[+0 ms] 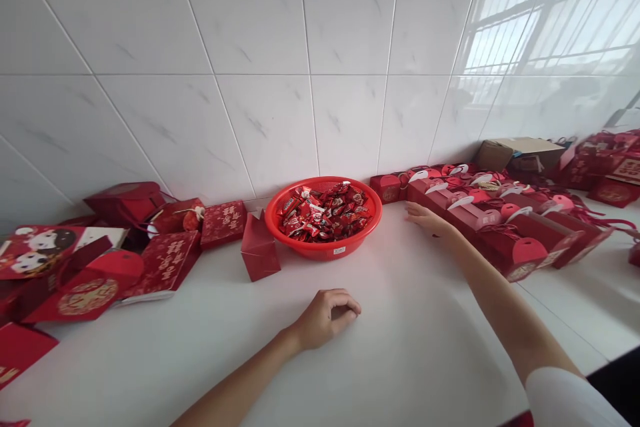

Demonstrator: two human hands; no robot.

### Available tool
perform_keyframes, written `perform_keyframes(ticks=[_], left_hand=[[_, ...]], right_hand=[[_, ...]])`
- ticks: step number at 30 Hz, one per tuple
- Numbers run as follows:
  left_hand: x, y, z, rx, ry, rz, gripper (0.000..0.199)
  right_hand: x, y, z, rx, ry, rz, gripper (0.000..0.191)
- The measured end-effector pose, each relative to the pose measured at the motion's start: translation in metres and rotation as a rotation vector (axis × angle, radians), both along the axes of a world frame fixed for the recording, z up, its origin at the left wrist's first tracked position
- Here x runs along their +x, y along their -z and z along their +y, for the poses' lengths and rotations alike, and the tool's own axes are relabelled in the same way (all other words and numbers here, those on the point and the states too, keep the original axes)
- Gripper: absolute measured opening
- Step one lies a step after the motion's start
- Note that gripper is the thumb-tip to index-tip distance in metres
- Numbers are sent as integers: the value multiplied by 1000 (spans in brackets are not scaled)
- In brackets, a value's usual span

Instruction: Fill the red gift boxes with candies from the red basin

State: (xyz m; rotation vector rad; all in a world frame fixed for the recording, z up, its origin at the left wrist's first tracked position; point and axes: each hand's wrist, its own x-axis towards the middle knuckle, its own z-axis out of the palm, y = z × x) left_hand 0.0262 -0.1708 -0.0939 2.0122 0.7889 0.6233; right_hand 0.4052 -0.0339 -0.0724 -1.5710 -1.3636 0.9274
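My left hand (pixel 327 319) rests on the white tabletop (pixel 400 333), its fingers curled round to the thumb, with nothing visible in it. Ahead of it stands a red plastic basket (pixel 327 250) heaped with red-wrapped candies (pixel 325 213). To the basket's left, an upright red paper box (pixel 261 253) shows raised top flaps. My right hand (pixel 429 220) reaches forward with its fingers stretched out, close beside rows of red gift boxes (pixel 520 250). No object shows in that hand; whether its fingertips touch a box, I cannot tell.
On the left lie several red boxes (pixel 95 287) and flat red packets with gold print (pixel 167 260). A brown cardboard box (pixel 520 150) is at the back right, near more red boxes (pixel 615 190). A tiled wall (pixel 260 107) rises behind the table.
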Motion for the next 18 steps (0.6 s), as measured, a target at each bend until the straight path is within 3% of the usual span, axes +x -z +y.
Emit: perform_keyframes(ticks=[6,10,14,16,18], left_hand=[[0,1,0,29,0,-31,18],[1,2,-1,35,5,-45,18],[1,5,0,50,25,-51,17],[-1,4,0,26,19,-45,16],[-3,-3,-1,-13,43,-32,15]], right_hand=[[-2,-1,-21,21,24,1,84],[-28,3,-46,78,-166,-18,96],[-36,-5,-85,31,-354,-75,81],[-27,-10,-100,8,-329,-91,77],[-13,-11,-109,24,-211,-81,77]])
